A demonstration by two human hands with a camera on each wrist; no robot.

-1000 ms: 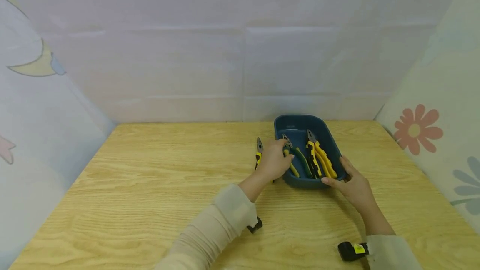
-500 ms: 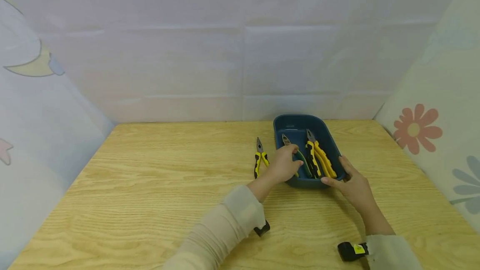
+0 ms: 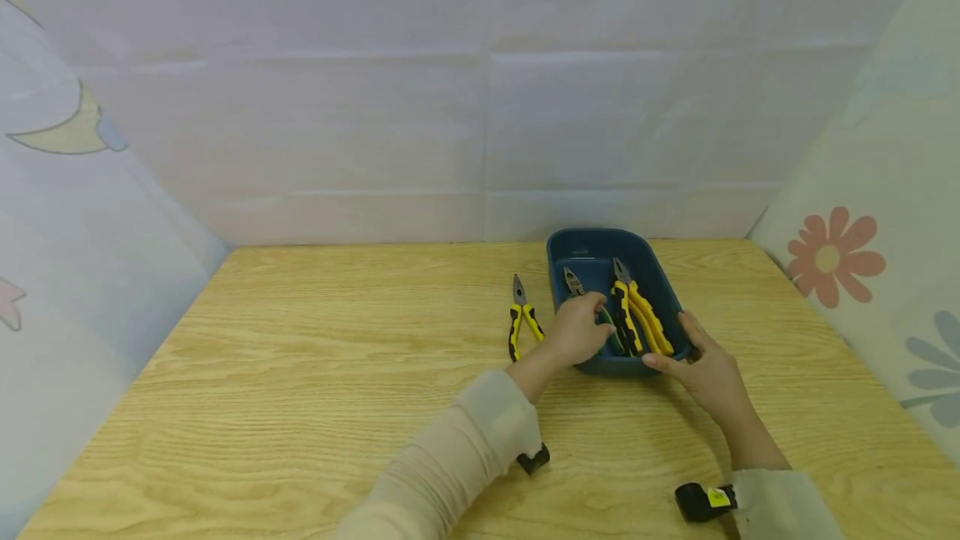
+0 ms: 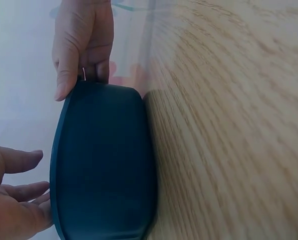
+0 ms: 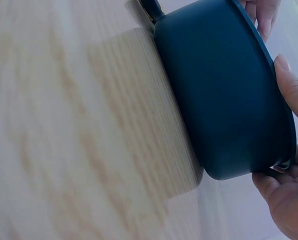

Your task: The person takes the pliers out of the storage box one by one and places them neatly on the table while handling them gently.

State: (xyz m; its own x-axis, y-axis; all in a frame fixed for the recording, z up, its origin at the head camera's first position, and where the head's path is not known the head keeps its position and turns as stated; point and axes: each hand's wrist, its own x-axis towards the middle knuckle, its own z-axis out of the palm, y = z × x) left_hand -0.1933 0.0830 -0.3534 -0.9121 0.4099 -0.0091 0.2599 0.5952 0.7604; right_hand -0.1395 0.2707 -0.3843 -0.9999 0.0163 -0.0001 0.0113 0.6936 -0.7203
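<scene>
A dark blue plastic bin (image 3: 617,367) stands on the table. My right hand (image 3: 708,377) grips its near right corner, the thumb on the rim and the fingers outside. My left hand (image 3: 579,332) is over the bin's left side, above green-and-yellow-handled pliers (image 3: 572,280) and hiding most of their handles. In the left wrist view the left thumb (image 4: 21,160) is extended, apart from the fingers. Yellow-and-black-handled pliers (image 3: 624,315) lie farther right in the bin; whether more than one pair lies there is hard to tell.
Long-nose pliers (image 3: 519,298) with yellow-and-black handles lie spread on the table left of the bin, partly behind the left wrist. The wooden table (image 3: 300,373) meets a pale sheet wall (image 3: 375,107) behind. A patterned sheet (image 3: 832,257) hangs at the right.
My left hand has moved toward me and slightly right, from the green-and-yellow pliers' head to over their handles. More of the table pliers shows. The right hand has stayed put.
</scene>
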